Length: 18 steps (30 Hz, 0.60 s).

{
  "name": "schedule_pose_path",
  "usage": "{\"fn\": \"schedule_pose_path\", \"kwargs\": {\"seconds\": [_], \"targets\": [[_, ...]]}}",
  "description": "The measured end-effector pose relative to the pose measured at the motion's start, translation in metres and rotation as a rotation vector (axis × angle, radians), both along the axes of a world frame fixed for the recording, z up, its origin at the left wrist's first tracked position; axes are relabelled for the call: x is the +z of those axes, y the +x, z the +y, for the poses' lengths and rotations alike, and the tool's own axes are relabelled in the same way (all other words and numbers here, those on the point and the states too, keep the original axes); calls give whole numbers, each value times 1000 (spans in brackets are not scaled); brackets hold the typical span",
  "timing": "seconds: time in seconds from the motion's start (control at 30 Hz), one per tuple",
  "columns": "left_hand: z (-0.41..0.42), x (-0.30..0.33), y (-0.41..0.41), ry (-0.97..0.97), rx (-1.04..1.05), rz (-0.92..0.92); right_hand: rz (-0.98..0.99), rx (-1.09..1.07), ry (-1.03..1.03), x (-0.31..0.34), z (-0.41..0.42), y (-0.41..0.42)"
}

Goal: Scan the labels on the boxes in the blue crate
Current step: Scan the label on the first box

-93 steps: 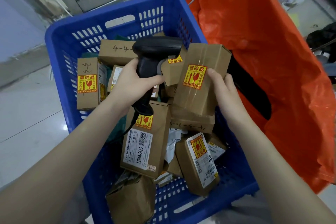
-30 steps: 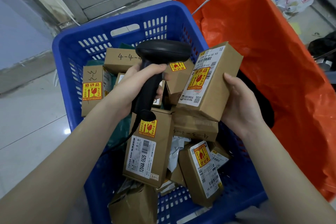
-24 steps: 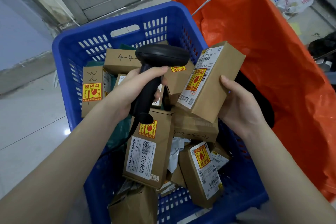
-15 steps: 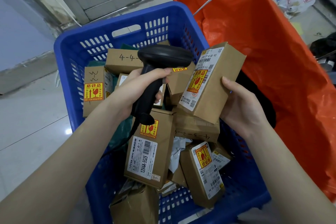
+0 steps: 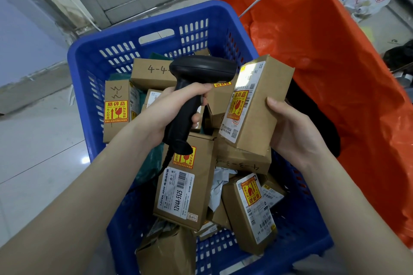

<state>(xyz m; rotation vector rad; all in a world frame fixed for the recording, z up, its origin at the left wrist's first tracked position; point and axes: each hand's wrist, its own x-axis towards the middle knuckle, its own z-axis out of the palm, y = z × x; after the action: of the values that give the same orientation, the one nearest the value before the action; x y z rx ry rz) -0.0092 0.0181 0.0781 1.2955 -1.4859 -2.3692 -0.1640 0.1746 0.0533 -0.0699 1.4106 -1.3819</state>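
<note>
**Head view: box label presented to handheld scanner**

Head view showed the left hand [image 5: 165, 116] closed around the handle of a black plastic pistol-style barcode scanner [image 5: 194, 87], the index finger lying across its front. The scanner head pointed right, toward a brown rectangular cardboard box [image 5: 259, 107] held above the crate. The right hand [image 5: 292, 134] gripped this box from the right side, thumb on the upper face. The box was tilted, its white shipping label [image 5: 243, 100] with a yellow-and-red fragile sticker turned toward the scanner; the label's upper part appeared brightly lit. A black cable ran down from the scanner handle.

Below, the blue perforated plastic crate [image 5: 143, 29] stood on the pale tiled floor [image 5: 42, 145] and contained more brown cardboard boxes, several bearing labels and handwritten numbers. An orange plastic bag [image 5: 335, 62] stood open just beside the crate, on its right.
</note>
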Motion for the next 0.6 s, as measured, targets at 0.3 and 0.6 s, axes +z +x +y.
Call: {"fn": "schedule_pose_path", "kwargs": {"seconds": [0.3, 0.6], "targets": [[2, 2, 0, 6, 11, -42, 5, 8, -5, -1, 0, 0], [3, 5, -1, -41, -36, -43, 0, 0, 0, 0, -1, 0]]}}
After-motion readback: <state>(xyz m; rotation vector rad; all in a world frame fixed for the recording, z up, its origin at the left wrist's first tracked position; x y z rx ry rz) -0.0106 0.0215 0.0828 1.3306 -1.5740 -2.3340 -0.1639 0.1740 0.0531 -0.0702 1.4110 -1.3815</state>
